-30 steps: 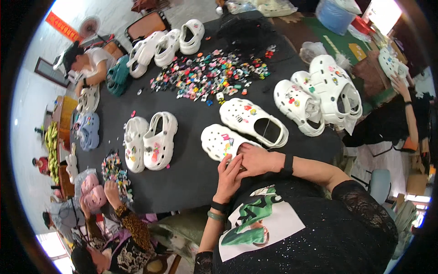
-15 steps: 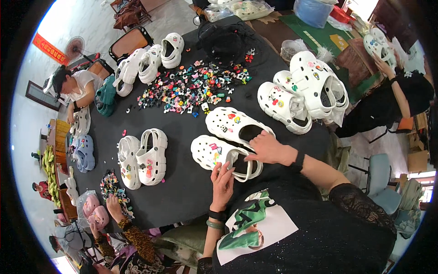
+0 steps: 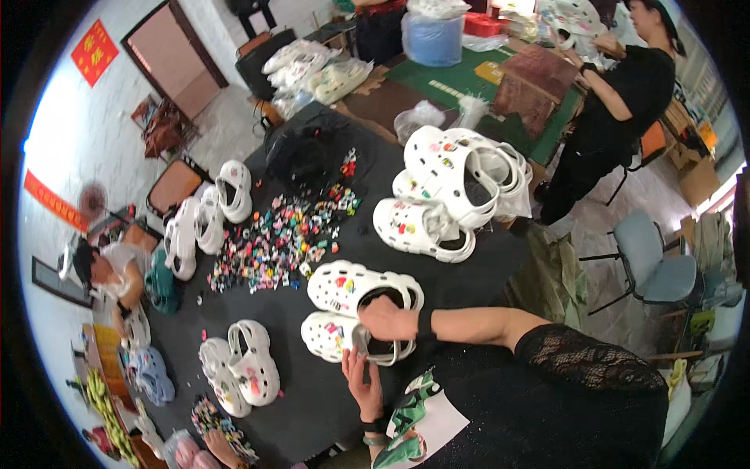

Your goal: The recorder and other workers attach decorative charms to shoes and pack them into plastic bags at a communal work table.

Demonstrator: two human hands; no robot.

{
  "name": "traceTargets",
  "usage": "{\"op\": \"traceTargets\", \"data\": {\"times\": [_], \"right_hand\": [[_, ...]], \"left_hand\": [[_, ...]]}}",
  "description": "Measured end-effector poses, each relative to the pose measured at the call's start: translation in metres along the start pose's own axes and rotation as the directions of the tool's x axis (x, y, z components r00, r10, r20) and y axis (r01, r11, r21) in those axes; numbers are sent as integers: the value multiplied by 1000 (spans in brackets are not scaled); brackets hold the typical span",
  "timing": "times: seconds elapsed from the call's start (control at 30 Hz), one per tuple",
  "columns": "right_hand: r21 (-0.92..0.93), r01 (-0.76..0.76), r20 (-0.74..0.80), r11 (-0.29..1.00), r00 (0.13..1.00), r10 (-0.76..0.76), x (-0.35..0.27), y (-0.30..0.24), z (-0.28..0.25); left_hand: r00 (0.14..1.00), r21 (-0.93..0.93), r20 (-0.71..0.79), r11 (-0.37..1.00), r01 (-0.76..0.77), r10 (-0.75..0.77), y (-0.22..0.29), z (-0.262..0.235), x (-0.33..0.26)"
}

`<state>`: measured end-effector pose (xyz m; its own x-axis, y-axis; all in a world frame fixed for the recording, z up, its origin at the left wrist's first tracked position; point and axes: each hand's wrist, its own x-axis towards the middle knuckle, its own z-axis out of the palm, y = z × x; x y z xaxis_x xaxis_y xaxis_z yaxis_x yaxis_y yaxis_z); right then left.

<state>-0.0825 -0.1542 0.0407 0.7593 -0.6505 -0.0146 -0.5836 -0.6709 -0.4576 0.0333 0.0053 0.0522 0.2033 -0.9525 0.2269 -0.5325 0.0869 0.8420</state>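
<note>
At the near side of a table with a matt black covering [image 3: 308, 406], the right forearm reaches across from the right, nearly level, with a black wristband [image 3: 425, 324] at the wrist. The left forearm enters from the lower edge and points upward.

The right hand [image 3: 388, 319] is angled down at the opening of a white perforated foam clog with coloured charms [image 3: 336, 281], the farther of two lying side by side. Its fingers are hidden; whether they grasp anything cannot be told. The left hand [image 3: 364, 384] is partly open, fingers loosely extended, fingertips at the side of the nearer white charm-studded clog [image 3: 316, 336]. Whether it grips that clog cannot be told.

The right hand obstructs the view into the openings. Beyond the two clogs lies a wide scatter of small multicoloured charms [image 3: 266, 246]. Further white decorated clogs [image 3: 426, 156] are piled to the right, near the pair. To the left, well apart, stands another white clog pair [image 3: 258, 371].
</note>
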Motion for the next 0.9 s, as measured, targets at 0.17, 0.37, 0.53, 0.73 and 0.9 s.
{"op": "traceTargets", "data": {"times": [0.17,0.37,0.53,0.73,0.9], "right_hand": [[32,0,-42,999,999,1,-3,-2,-1],[48,82,32,995,996,-84,-11,4,-7],[73,155,-52,985,987,-151,-20,5,-16],[62,225,-145,972,966,-214,-41,14,-87],[44,104,-259,994,962,-89,-89,62,-197]], "left_hand": [[1000,86,12,996,-21,20,-4,4,-9],[967,8,-213,990,142,-137,-15,14,-15],[943,193,-326,971,141,-72,-22,15,-16],[911,451,-349,892,-42,219,-3,13,-6],[921,614,-229,781,-115,316,19,16,1]]}}
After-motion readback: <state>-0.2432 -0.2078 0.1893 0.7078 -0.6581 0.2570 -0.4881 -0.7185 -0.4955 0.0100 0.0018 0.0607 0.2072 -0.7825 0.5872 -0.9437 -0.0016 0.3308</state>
